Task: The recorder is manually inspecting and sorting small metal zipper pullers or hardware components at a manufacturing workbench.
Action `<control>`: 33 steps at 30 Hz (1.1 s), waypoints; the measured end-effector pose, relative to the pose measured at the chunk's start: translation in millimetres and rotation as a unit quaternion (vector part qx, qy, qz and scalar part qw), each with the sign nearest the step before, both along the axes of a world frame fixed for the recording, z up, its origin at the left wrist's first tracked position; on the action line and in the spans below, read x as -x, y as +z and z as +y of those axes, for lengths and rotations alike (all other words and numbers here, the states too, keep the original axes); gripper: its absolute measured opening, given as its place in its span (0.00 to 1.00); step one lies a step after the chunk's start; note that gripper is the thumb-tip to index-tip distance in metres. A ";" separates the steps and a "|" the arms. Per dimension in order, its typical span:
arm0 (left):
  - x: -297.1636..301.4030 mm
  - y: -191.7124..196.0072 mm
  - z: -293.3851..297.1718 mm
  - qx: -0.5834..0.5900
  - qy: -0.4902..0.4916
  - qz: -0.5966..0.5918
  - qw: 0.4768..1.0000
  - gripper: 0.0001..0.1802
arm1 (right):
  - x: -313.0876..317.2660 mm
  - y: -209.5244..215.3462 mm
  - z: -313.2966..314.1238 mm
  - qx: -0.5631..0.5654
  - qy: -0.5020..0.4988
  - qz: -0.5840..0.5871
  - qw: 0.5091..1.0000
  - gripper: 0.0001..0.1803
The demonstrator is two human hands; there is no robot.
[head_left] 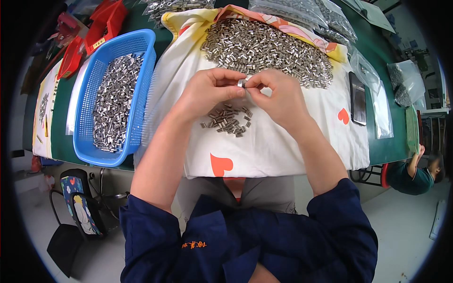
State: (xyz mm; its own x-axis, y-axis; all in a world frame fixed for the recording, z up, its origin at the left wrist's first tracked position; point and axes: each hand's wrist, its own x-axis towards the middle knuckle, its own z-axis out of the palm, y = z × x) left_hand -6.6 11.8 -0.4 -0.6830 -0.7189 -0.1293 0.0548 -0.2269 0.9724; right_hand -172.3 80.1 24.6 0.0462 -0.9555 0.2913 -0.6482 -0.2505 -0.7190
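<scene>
My left hand (210, 92) and my right hand (278, 96) meet above a white cloth (283, 141) with orange hearts. Both pinch one small silver metal tube (241, 83) between their fingertips. Just under the hands lies a small heap of the same tubes (229, 120). A much bigger pile of tubes (266, 49) covers the far part of the cloth.
A blue plastic basket (141, 70) filled with metal tubes stands at the left. A dark phone (357, 98) and clear bags of parts (401, 85) lie at the right. Red bins (101, 23) sit at the far left. Another person (417, 174) sits low at the right.
</scene>
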 end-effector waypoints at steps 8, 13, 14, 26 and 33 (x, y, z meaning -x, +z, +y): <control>-1.3 2.7 1.2 0.016 0.002 -0.036 0.999 0.17 | 8.4 3.4 -3.5 -0.015 0.030 -0.037 0.999 0.06; -2.5 4.9 3.4 -0.005 -0.040 -0.036 0.999 0.17 | 16.4 9.2 -7.3 -0.147 0.030 -0.040 0.988 0.08; -2.6 5.6 4.2 -0.010 -0.049 -0.040 0.998 0.17 | 18.0 6.8 -10.0 -0.146 0.031 -0.038 0.988 0.08; -0.8 9.8 7.1 0.040 -0.111 -0.101 0.988 0.17 | 11.1 -38.8 -25.4 0.121 -0.017 0.226 0.966 0.05; -2.3 3.2 5.6 0.013 -0.086 -0.078 0.993 0.16 | 11.8 -34.2 -22.1 0.061 -0.022 0.226 0.972 0.03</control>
